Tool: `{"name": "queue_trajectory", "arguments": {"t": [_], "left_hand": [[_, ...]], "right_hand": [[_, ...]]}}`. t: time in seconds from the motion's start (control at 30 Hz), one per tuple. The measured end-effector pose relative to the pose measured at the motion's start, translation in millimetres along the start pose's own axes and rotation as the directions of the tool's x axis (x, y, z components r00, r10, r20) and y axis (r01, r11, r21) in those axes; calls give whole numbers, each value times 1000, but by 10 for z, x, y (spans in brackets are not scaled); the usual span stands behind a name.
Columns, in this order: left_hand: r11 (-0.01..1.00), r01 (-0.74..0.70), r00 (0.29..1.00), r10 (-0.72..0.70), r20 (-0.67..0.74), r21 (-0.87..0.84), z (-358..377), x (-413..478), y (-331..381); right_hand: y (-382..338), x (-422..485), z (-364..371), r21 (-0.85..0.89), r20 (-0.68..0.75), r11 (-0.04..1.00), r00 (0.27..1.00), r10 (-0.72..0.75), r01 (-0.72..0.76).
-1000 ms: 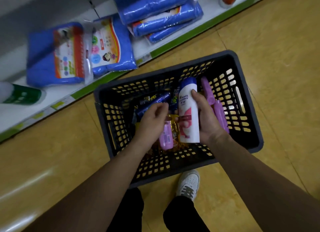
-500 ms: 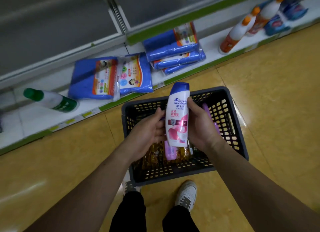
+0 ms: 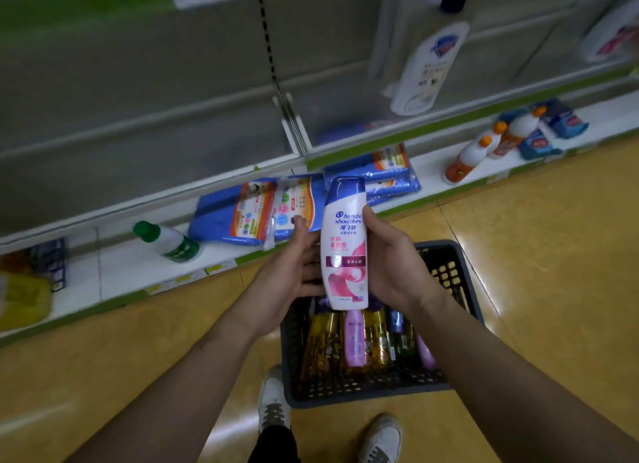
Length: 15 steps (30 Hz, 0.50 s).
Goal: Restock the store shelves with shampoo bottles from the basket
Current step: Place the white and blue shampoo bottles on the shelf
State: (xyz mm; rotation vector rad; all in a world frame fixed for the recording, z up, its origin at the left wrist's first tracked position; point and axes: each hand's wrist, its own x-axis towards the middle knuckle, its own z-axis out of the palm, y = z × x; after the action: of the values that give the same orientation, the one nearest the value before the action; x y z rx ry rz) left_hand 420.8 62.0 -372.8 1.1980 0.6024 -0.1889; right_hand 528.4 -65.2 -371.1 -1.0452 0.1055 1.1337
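Aisle: a shop aisle with a tan tiled floor (image 3: 536, 289); grey shelving rises behind it, blurred.
Bottom shelf (image 3: 114, 279): white with a green edge, it carries a green-capped bottle (image 3: 166, 239) lying on its side. Blue packs (image 3: 221, 217) lie next to that bottle, and orange-capped bottles (image 3: 466, 158) lie farther right.
Upper shelf: a white pouch (image 3: 425, 68), too blurred to read.
Shampoo bottle (image 3: 345, 245): white with a blue cap and a pink label. It is upright with the cap up, held in the air over the basket's far end, in front of the bottom shelf's edge.
Right hand (image 3: 394, 265): clamped round the bottle's right side, thumb on the front edge.
Left hand (image 3: 294, 272): closed on the bottle's left side, with the thumb up and the fingers behind the bottle.
Basket (image 3: 363, 390): dark and slotted, on the floor under the hands, just ahead of the shoes (image 3: 273, 404).
Basket contents: a pink bottle (image 3: 354, 338) lies among gold bottles (image 3: 321, 341), with darker ones to its right.
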Motion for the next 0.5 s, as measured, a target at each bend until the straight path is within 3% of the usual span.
{"name": "queue_trajectory", "arguments": {"t": [0.17, 0.3, 0.5], "left_hand": [[994, -102, 987, 105, -121, 32, -270, -251, 702], [964, -244, 933, 263, -248, 102, -551, -551, 1269], [895, -403, 874, 439, -209, 191, -806, -900, 2034]], "right_hand": [[-431, 46, 631, -9, 101, 999, 994, -51, 52], [-782, 69, 1180, -38, 193, 992, 975, -109, 119], [-1088, 133, 2167, -90, 332, 961, 917, -220, 263]]}}
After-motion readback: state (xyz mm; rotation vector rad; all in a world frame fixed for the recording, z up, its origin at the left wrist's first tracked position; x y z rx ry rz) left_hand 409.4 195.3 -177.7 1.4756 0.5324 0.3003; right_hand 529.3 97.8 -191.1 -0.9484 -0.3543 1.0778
